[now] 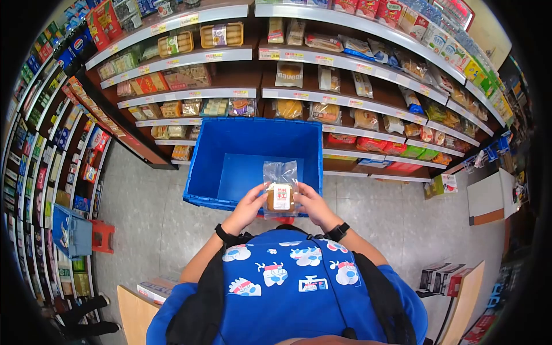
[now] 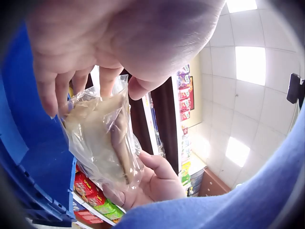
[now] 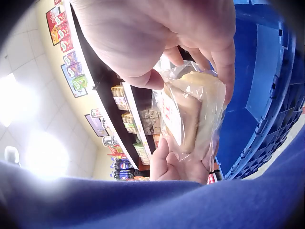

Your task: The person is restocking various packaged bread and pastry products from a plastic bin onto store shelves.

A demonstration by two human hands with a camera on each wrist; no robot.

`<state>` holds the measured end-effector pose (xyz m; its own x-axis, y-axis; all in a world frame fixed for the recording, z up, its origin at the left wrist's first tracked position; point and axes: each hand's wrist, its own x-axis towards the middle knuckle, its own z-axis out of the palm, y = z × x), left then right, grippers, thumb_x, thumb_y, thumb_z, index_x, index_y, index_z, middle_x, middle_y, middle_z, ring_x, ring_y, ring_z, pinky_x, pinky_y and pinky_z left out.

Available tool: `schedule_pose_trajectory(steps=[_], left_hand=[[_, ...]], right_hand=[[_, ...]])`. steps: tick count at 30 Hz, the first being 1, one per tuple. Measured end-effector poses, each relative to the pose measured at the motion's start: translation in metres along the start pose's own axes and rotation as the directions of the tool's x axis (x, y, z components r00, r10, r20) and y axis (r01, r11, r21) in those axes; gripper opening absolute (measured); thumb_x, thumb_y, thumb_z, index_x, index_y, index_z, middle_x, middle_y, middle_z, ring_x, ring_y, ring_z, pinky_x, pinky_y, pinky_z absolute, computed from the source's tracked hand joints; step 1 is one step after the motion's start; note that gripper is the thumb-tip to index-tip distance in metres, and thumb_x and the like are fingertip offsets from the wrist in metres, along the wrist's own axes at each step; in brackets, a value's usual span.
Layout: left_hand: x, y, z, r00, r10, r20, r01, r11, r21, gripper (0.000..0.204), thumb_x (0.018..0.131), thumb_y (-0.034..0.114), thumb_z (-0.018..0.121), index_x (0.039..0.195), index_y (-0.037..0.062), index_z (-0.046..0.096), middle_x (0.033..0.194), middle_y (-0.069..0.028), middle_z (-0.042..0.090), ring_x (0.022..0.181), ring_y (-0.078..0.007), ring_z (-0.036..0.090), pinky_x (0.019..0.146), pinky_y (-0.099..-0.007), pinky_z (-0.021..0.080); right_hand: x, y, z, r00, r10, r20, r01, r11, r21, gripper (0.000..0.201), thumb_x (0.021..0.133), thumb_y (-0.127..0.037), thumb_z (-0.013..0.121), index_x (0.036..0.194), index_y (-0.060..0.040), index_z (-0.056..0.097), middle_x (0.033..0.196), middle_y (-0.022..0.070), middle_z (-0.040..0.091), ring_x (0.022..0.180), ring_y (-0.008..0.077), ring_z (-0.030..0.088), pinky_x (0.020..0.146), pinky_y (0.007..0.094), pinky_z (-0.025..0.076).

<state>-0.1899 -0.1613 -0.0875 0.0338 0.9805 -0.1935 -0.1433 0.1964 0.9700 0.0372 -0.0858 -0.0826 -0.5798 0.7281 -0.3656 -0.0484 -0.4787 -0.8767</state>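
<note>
A clear plastic bag of bread [image 1: 280,198] with a white label and red print is held up between both hands, over the near rim of a large blue crate [image 1: 195,164]. My left hand [image 1: 251,206] grips the bag's left side, and my right hand [image 1: 314,206] holds the opposite side. Through the film in the left wrist view, the bread [image 2: 95,131] looks pale with a browned edge. The right wrist view shows the bag [image 3: 205,109] between thumb and fingers, its label turned sideways. The crate's visible floor is bare blue plastic.
Shelves [image 1: 230,54] of packaged bread and snacks rise behind the crate. At left, a smaller blue bin [image 1: 72,233] stands near a red stool [image 1: 103,236]. A carton [image 1: 441,185] sits on the grey tile floor [image 1: 368,210] at right.
</note>
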Motion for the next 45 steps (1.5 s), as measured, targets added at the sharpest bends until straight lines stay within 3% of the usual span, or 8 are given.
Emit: schedule_pose_trajectory(steps=[6, 9, 14, 22, 24, 29, 35, 45], left_hand=[[0.012, -0.017, -0.008, 0.998, 0.039, -0.057, -0.037, 0.998, 0.041, 0.044, 0.099, 0.017, 0.051, 0.14, 0.0015, 0.044, 0.145, -0.0145, 0.041, 0.134, -0.0231, 0.04, 0.108, -0.0325, 0.035], [0.016, -0.014, -0.012, 0.98, 0.124, -0.155, -0.077, 0.956, 0.282, 0.043, 0.097, 0.02, 0.053, 0.138, 0.0044, 0.049, 0.148, -0.0196, 0.035, 0.14, -0.0302, 0.032, 0.111, -0.0365, 0.032], [0.043, -0.011, -0.022, 0.979, 0.094, -0.181, -0.045, 0.965, 0.258, 0.046, 0.095, 0.018, 0.056, 0.137, 0.0028, 0.048, 0.14, -0.0163, 0.043, 0.127, -0.0267, 0.045, 0.105, -0.035, 0.039], [0.112, -0.011, -0.088, 0.971, -0.225, -0.087, 0.224, 0.974, -0.011, 0.05, 0.095, 0.025, 0.054, 0.141, 0.0068, 0.044, 0.136, -0.0144, 0.047, 0.127, -0.0247, 0.046, 0.103, -0.0373, 0.04], [0.14, -0.02, -0.112, 0.878, -0.474, -0.063, 0.47, 0.88, -0.072, 0.054, 0.095, 0.034, 0.052, 0.143, 0.0115, 0.042, 0.137, -0.0115, 0.048, 0.132, -0.025, 0.039, 0.107, -0.0427, 0.033], [0.181, -0.068, -0.15, 0.717, -0.691, 0.086, 0.694, 0.719, -0.011, 0.069, 0.093, 0.044, 0.05, 0.151, 0.0159, 0.027, 0.154, -0.0119, 0.027, 0.141, -0.0358, 0.025, 0.113, -0.0485, 0.022], [0.23, -0.159, -0.186, 0.582, -0.804, 0.119, 0.804, 0.591, 0.06, 0.076, 0.089, 0.05, 0.051, 0.152, 0.0183, 0.023, 0.153, -0.0103, 0.03, 0.141, -0.0296, 0.026, 0.109, -0.0532, 0.024], [0.257, -0.226, -0.2, 0.401, -0.907, 0.127, 0.913, 0.408, 0.031, 0.075, 0.089, 0.05, 0.051, 0.152, 0.0223, 0.021, 0.149, -0.0063, 0.037, 0.139, -0.0249, 0.032, 0.112, -0.0568, 0.02]], right_hand=[[0.022, -0.005, 0.006, 0.997, 0.079, -0.019, -0.08, 0.997, -0.022, 0.055, 0.095, -0.018, 0.058, 0.145, -0.0082, 0.035, 0.134, 0.0063, 0.049, 0.12, 0.0179, 0.05, 0.089, 0.0339, 0.048], [0.031, -0.004, 0.012, 0.994, 0.109, -0.016, -0.109, 0.994, -0.004, 0.056, 0.095, -0.019, 0.057, 0.145, -0.0075, 0.035, 0.137, 0.0076, 0.046, 0.122, 0.0205, 0.048, 0.09, 0.0356, 0.048], [0.062, -0.015, 0.016, 0.994, 0.106, 0.001, -0.105, 0.993, -0.046, 0.054, 0.096, -0.017, 0.054, 0.144, -0.0032, 0.034, 0.135, 0.0118, 0.045, 0.116, 0.0216, 0.052, 0.085, 0.0348, 0.051], [0.177, 0.013, 0.01, 0.987, 0.153, 0.04, -0.135, 0.946, -0.293, 0.062, 0.089, -0.022, 0.056, 0.142, 0.0038, 0.036, 0.128, 0.0179, 0.05, 0.11, 0.0262, 0.058, 0.082, 0.0336, 0.053], [0.216, 0.035, 0.006, 0.981, 0.192, 0.01, -0.177, 0.925, -0.335, 0.06, 0.089, -0.022, 0.055, 0.14, 0.0028, 0.038, 0.123, 0.0169, 0.053, 0.106, 0.026, 0.058, 0.079, 0.036, 0.054], [0.263, 0.079, 0.01, 0.839, 0.54, -0.062, -0.543, 0.825, -0.159, 0.054, 0.091, -0.022, 0.051, 0.139, -0.0016, 0.04, 0.116, 0.0149, 0.057, 0.1, 0.0237, 0.058, 0.077, 0.0421, 0.052], [0.312, 0.146, 0.007, 0.781, 0.602, -0.167, -0.624, 0.745, -0.235, 0.055, 0.089, -0.023, 0.052, 0.139, -0.001, 0.044, 0.092, 0.0132, 0.062, 0.073, 0.0207, 0.06, 0.057, 0.0316, 0.049], [0.35, 0.219, -0.001, 0.655, 0.718, -0.234, -0.748, 0.573, -0.335, 0.054, 0.089, -0.029, 0.052, 0.142, -0.0173, 0.046, 0.112, 0.0049, 0.061, 0.096, 0.0164, 0.056, 0.072, 0.0319, 0.048]])
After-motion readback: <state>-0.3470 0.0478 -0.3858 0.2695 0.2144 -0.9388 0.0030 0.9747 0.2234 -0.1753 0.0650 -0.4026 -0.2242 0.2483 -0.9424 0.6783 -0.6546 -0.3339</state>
